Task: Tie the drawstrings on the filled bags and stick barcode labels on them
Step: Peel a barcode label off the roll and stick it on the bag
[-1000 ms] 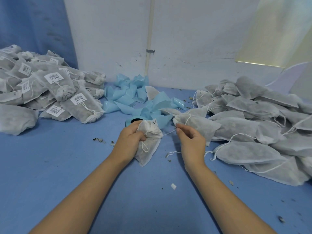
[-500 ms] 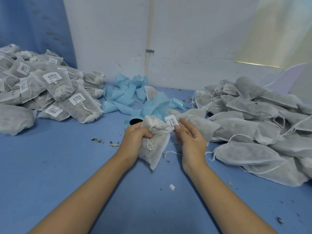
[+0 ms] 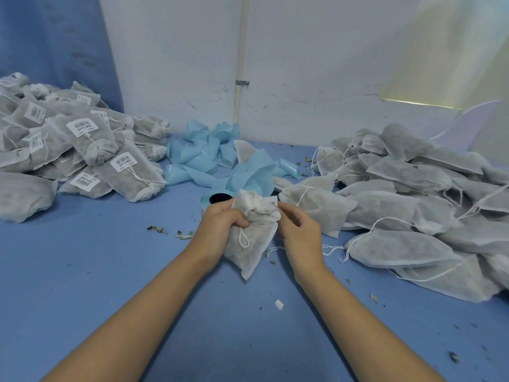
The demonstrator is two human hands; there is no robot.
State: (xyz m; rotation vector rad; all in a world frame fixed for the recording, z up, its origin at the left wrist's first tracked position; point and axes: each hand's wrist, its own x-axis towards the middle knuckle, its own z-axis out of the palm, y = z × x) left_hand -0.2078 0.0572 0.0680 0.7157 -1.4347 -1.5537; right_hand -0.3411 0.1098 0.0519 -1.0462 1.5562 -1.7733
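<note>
You were well into the job but far from through it: at the upper left of the frame a heap of finished bags (image 3: 82,150) lay tied at the neck with barcode stickers showing, while across the right side a larger heap of unlabelled bags (image 3: 413,202) lay with their white drawstrings loose, so by my reckoning more than half the work remained. Between the heaps, near the top centre of the blue table (image 3: 82,285), spent blue backing strips (image 3: 209,158) lay crumpled, and the label roll (image 3: 217,198) stood just behind your knuckles. The bag (image 3: 253,252) you were working on was at the centre of the frame, held up off the table, its neck gathered into a puff and one loop of drawstring (image 3: 243,239) hanging down its front. Your left hand (image 3: 220,224) was clamped round that neck, fingers curled tight into the fabric. Your right hand (image 3: 298,230) sat touching the bag's right edge, thumb and forefinger closed together on a barcode label (image 3: 273,201) that peeped out at the bag's upper right, partly hidden behind the puffed top; the other fingers were loosely curled below. Whether the label was already stuck to the fabric I could not tell, so I judged this bag cinched and the sticking not yet plainly done
</note>
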